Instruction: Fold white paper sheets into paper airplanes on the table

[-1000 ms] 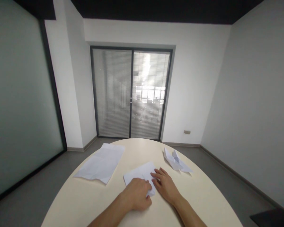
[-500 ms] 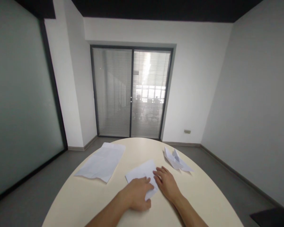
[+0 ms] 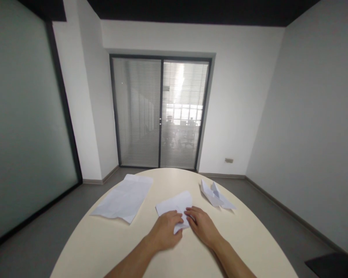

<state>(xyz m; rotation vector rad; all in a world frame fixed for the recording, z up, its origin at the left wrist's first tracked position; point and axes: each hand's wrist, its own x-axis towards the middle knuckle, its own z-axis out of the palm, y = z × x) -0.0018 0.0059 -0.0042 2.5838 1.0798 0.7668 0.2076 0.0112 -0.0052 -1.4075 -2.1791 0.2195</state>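
Office room: curved-edged table point(image 3: 169, 180), frosted partition point(image 3: 26, 108), slatted blinds point(image 3: 137, 116), perhaps desk chairs point(image 3: 191, 122) dimly beyond.

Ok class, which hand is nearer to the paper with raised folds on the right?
Right. The right hand is on the near side of the raised-fold paper, slightly left, not touching; the left hand is farther left, on the folded sheet.

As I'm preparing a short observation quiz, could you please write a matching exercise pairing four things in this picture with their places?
1. spread-out sheet
2. folded sheet
3. pointed paper shape
4. glass door

A. set in the far wall
B. right side of the table
C. table's left side
D. touched by the left hand and right hand

Pairs: 1-C; 2-D; 3-B; 4-A
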